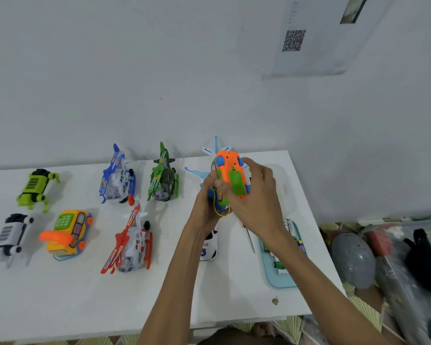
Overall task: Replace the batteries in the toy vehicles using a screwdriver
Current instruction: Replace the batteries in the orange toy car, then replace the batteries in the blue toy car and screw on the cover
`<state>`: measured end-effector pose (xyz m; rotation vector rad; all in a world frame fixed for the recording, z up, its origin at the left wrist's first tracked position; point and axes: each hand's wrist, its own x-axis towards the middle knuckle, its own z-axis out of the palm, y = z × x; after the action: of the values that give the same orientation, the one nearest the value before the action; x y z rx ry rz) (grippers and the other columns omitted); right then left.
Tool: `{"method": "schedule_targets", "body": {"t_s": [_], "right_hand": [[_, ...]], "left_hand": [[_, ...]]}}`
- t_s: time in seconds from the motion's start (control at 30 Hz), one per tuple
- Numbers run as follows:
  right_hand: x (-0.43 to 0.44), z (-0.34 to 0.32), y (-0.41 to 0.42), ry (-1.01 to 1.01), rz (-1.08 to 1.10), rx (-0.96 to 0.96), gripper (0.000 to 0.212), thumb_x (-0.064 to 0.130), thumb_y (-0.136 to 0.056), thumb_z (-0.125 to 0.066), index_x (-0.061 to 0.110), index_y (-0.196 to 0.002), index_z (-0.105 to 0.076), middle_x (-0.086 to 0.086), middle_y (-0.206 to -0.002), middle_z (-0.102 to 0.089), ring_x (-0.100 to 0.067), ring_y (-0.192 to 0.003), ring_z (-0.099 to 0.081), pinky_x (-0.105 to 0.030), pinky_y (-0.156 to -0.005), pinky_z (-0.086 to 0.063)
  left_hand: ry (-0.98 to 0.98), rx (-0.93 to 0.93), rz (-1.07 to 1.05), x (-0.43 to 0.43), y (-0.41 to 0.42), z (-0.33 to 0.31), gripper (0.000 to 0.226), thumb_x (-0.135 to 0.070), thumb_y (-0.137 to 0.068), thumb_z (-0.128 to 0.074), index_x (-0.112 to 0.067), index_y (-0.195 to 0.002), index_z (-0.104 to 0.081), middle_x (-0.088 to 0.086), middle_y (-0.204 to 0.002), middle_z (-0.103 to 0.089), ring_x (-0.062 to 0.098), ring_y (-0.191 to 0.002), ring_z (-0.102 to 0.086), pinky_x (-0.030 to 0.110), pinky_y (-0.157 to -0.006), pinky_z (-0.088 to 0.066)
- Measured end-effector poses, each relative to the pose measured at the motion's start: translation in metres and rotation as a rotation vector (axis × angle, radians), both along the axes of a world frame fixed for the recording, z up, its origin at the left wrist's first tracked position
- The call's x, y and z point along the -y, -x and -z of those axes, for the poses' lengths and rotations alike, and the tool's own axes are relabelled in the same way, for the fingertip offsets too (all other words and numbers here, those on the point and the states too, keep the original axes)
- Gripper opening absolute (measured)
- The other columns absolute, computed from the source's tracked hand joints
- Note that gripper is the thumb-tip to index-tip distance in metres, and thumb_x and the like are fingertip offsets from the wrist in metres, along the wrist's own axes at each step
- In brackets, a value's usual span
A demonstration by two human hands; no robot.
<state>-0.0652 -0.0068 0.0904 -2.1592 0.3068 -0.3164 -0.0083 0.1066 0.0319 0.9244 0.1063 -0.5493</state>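
Early stage | orange toy vehicle [230,170] upturned, centre-right of frame, green battery cover [237,182] still on | left hand [207,197], right hand [255,202] both gripping it | screwdriver [250,239] untouched just below | batteries [288,226] in tray [280,282], lower right

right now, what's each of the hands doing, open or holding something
left hand: grips the upturned orange toy car.
right hand: grips the same orange toy car from the other side.
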Motion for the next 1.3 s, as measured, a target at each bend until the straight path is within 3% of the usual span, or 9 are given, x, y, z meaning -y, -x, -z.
{"method": "schedule_targets", "body": {"t_s": [0.17, 0.27, 0.4, 0.5, 0.57, 0.7, 0.87, 1.1, 1.3], "right_hand": [[0.005, 0.004, -0.024, 0.142, -0.013, -0.076, 0.070, 0.056, -0.079, -0.072, 0.021, -0.134, -0.048, -0.005, -0.117, -0.056, -0.027, -0.106, -0.057, -0.039, -0.084, -0.051], [0.001, -0.001, -0.040, 0.074, -0.011, -0.094, 0.057, 0.049, -0.082, -0.074, 0.014, -0.122, -0.055, -0.004, -0.109, -0.066, -0.026, -0.101, -0.061, -0.036, -0.082, -0.050], [-0.038, -0.014, -0.054, -0.071, 0.004, -0.119, 0.048, 0.050, -0.081, -0.074, 0.015, -0.111, -0.060, 0.003, -0.098, -0.068, -0.021, -0.097, -0.063, -0.034, -0.081, -0.052], [-0.077, -0.018, -0.062, -0.155, 0.010, -0.117, 0.047, 0.048, -0.079, -0.079, 0.018, -0.109, -0.061, 0.006, -0.096, -0.068, -0.019, -0.100, -0.064, -0.035, -0.087, -0.054], [-0.107, -0.019, -0.064, -0.243, 0.030, -0.107, 0.039, 0.047, -0.077, -0.082, 0.025, -0.100, -0.058, 0.012, -0.090, -0.065, -0.018, -0.098, -0.066, -0.040, -0.088, -0.056], [-0.149, -0.024, -0.066, -0.443, 0.006, -0.137, 0.019, 0.036, -0.081, -0.082, 0.033, -0.085, -0.064, 0.011, -0.086, -0.070, -0.014, -0.087, -0.070, -0.041, -0.082, -0.061], [-0.206, -0.024, -0.074, -0.800, -0.132, -0.309, 0.028, 0.027, -0.096, -0.066, 0.011, -0.118, -0.068, -0.012, -0.109, -0.075, -0.027, -0.092, -0.075, -0.040, -0.074, -0.063], [-0.294, -0.024, -0.107, -1.048, -0.225, -0.386, 0.016, 0.024, -0.099, -0.063, 0.010, -0.106, -0.068, -0.011, -0.099, -0.074, -0.025, -0.083, -0.075, -0.048, -0.086, -0.060], [-0.348, -0.018, -0.122, -0.839, -0.294, -0.370, 0.028, 0.025, -0.098, -0.062, 0.008, -0.119, -0.067, -0.014, -0.107, -0.076, -0.025, -0.095, -0.074, -0.042, -0.086, -0.061]], "left_hand": [[0.022, -0.063, -0.002, -0.015, -0.016, -0.007, 0.084, -0.073, -0.089, -0.042, -0.013, -0.148, -0.049, 0.016, -0.146, -0.055, 0.035, -0.132, -0.054, 0.051, -0.105, -0.047], [0.029, -0.082, -0.070, -0.034, -0.028, -0.015, 0.060, -0.045, -0.099, -0.034, -0.011, -0.145, -0.052, 0.019, -0.144, -0.056, 0.039, -0.121, -0.058, 0.056, -0.107, -0.043], [-0.030, -0.046, -0.135, -0.065, -0.039, -0.038, 0.052, -0.029, -0.101, -0.029, -0.014, -0.141, -0.058, 0.020, -0.129, -0.064, 0.034, -0.105, -0.066, 0.040, -0.078, -0.059], [-0.018, -0.127, -0.236, -0.098, -0.048, -0.048, 0.054, -0.037, -0.098, -0.031, -0.009, -0.130, -0.064, 0.022, -0.132, -0.064, 0.038, -0.111, -0.064, 0.050, -0.100, -0.052], [-0.025, -0.111, -0.258, -0.126, -0.051, -0.055, 0.049, -0.029, -0.095, -0.032, -0.003, -0.118, -0.066, 0.019, -0.115, -0.071, 0.035, -0.099, -0.067, 0.043, -0.090, -0.057], [-0.195, 0.111, -0.216, -0.173, -0.052, -0.069, 0.036, -0.011, -0.096, -0.027, -0.005, -0.094, -0.063, 0.003, -0.077, -0.068, 0.016, -0.064, -0.057, 0.023, -0.052, -0.042], [-0.456, 0.561, -0.166, -0.247, -0.067, -0.087, 0.031, 0.004, -0.100, -0.039, -0.013, -0.095, -0.064, -0.003, -0.096, -0.065, 0.007, -0.085, -0.059, 0.018, -0.074, -0.046], [-0.873, 1.131, -0.236, -0.344, -0.079, -0.091, 0.022, -0.008, -0.097, -0.056, -0.015, -0.105, -0.075, -0.002, -0.107, -0.068, 0.018, -0.105, -0.066, 0.029, -0.087, -0.053], [-1.055, 1.064, -0.330, -0.398, -0.096, -0.081, 0.028, -0.027, -0.093, -0.068, -0.020, -0.119, -0.069, -0.003, -0.114, -0.060, 0.011, -0.100, -0.061, 0.026, -0.082, -0.055]]}}
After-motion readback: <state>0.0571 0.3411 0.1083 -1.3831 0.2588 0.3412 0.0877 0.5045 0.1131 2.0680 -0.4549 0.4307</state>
